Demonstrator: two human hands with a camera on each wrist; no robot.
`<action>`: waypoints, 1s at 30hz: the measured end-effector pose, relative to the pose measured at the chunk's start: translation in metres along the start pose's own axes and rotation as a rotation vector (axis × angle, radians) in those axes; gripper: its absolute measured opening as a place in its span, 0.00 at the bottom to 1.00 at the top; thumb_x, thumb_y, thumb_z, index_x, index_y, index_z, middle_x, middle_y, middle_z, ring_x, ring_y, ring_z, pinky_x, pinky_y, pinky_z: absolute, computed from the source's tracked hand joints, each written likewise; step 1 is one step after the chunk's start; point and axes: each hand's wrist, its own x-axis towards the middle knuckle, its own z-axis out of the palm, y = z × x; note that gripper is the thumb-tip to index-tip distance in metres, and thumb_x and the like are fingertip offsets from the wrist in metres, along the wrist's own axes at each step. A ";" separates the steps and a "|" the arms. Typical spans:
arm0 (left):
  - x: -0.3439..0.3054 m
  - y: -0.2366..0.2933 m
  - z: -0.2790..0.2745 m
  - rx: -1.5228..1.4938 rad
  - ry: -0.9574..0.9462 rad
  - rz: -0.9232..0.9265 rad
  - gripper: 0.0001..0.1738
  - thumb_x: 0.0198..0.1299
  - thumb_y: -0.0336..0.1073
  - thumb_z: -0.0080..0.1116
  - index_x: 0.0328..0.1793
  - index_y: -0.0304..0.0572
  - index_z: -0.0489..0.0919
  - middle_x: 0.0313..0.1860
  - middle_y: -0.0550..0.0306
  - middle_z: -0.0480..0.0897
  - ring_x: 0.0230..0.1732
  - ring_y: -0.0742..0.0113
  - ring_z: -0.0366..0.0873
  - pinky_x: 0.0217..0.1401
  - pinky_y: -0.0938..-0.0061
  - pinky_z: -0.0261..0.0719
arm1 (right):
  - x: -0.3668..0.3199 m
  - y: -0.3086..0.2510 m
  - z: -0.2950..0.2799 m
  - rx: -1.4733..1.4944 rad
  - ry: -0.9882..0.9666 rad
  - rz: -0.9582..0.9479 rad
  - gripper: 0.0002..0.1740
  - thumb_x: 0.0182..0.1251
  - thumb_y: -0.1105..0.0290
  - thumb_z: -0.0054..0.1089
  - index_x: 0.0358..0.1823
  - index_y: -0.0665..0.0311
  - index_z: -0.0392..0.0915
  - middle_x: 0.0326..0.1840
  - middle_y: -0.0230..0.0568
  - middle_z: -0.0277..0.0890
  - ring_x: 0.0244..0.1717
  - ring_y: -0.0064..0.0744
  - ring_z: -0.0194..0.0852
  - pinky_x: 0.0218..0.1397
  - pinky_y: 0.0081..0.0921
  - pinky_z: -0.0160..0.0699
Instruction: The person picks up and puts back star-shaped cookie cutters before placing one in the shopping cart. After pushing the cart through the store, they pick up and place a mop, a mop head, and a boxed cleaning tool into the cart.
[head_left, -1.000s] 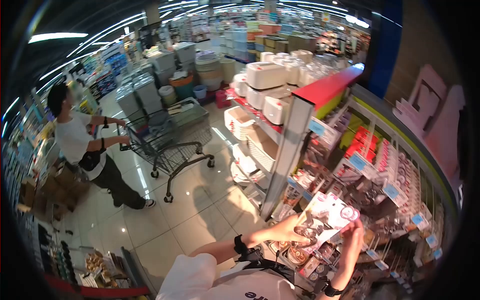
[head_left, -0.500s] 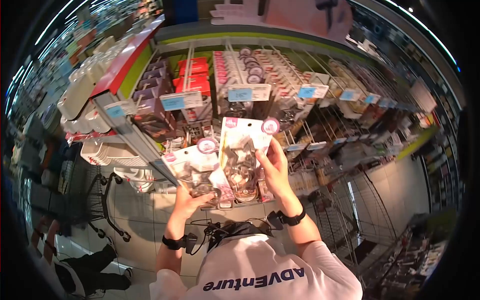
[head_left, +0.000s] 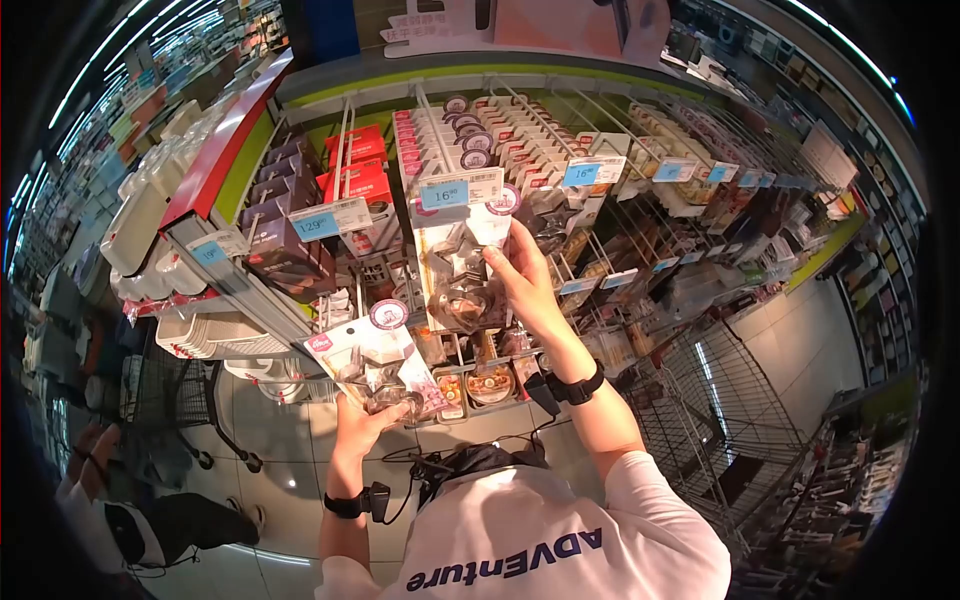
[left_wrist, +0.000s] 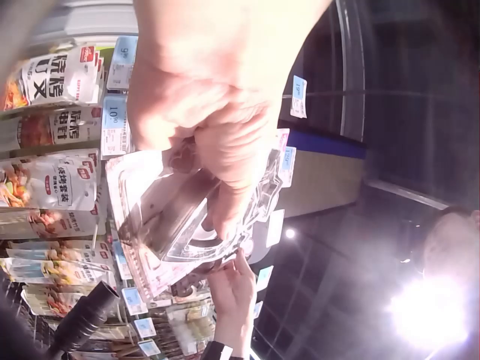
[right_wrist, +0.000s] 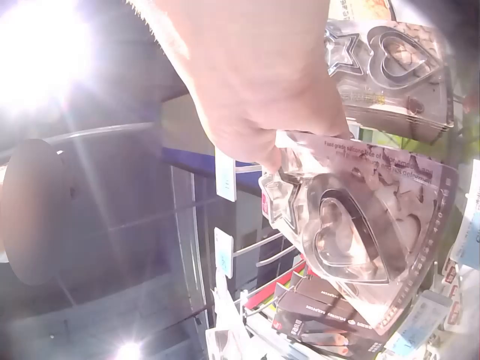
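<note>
My right hand (head_left: 515, 275) grips a clear blister pack of metal cookie cutters (head_left: 458, 262) and holds it up against the hanging rack, near a 16.90 price tag (head_left: 458, 190). The right wrist view shows its star and heart cutters (right_wrist: 352, 236) on a pink card. Lower down, my left hand (head_left: 368, 415) holds a second cookie cutter pack (head_left: 375, 360), its fingers (left_wrist: 225, 142) curled over the plastic shell (left_wrist: 176, 217).
Peg hooks with carded kitchen goods (head_left: 520, 140) fill the rack ahead. Red and dark boxes (head_left: 320, 190) hang at left, white dishes (head_left: 150, 215) on the side shelf. A wire cart (head_left: 730, 400) stands at right, another cart (head_left: 190, 400) and a person (head_left: 140, 525) at lower left.
The view swung from the aisle onto the rack. My right hand lifted its pack up to the hooks while the left hand lowered the other pack.
</note>
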 end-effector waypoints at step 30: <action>0.096 0.020 0.076 0.018 -0.145 0.258 0.42 0.53 0.20 0.73 0.71 0.34 0.62 0.63 0.51 0.77 0.62 0.64 0.78 0.64 0.69 0.79 | -0.047 -0.005 0.025 -0.039 0.040 -0.084 0.42 0.68 0.77 0.65 0.79 0.68 0.50 0.74 0.53 0.63 0.74 0.38 0.63 0.75 0.35 0.64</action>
